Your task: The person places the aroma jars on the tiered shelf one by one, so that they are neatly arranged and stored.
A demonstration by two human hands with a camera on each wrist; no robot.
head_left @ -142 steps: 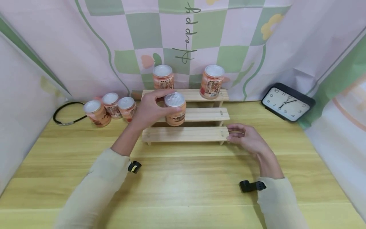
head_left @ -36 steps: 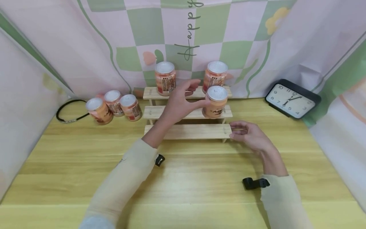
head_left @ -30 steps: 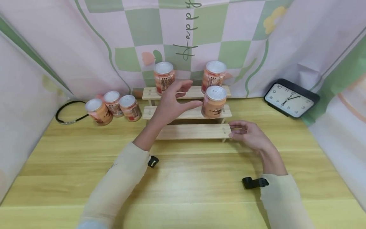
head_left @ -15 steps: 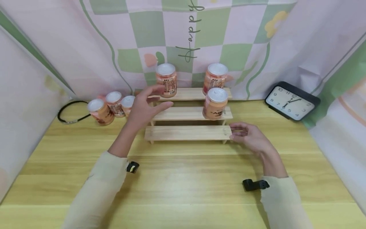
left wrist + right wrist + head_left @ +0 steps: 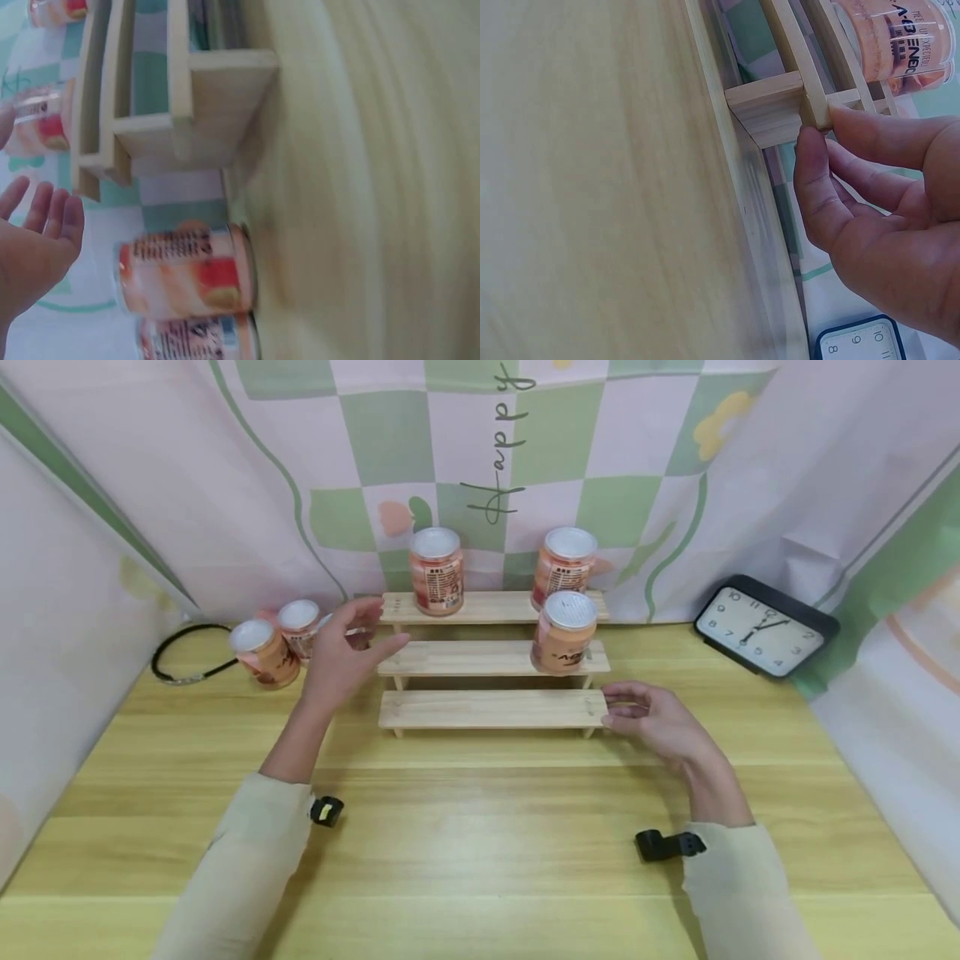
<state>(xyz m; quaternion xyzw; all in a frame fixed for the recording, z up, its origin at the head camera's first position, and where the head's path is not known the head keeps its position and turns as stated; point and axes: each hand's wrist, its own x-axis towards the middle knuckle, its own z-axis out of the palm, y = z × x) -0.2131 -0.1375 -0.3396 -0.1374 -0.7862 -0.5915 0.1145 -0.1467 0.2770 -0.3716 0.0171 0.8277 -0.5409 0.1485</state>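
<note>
A three-tier wooden stand (image 5: 491, 708) holds orange-pink jars with white lids. Two jars, left (image 5: 438, 578) and right (image 5: 558, 564), are on its top tier. One jar (image 5: 564, 639) stands at the right end of the middle tier. My left hand (image 5: 336, 660) hangs by the stand's left end, fingers spread and holding nothing. It partly hides one of three jars on the table; the left wrist view shows a jar (image 5: 187, 274) below that hand. My right hand (image 5: 663, 720) pinches the right end of the lowest board, thumb and fingertip on its edge in the right wrist view.
Two more jars, front (image 5: 264, 658) and rear (image 5: 299, 625), stand left of my left hand. A black cord loop (image 5: 161, 664) lies behind them. At the right is a black-framed clock (image 5: 765, 625). A checked cloth (image 5: 480, 435) hangs behind the stand.
My left hand carried a jar to the right end of the middle tier, let go, and moved back left towards the table jars. My right hand stayed at the lowest board.
</note>
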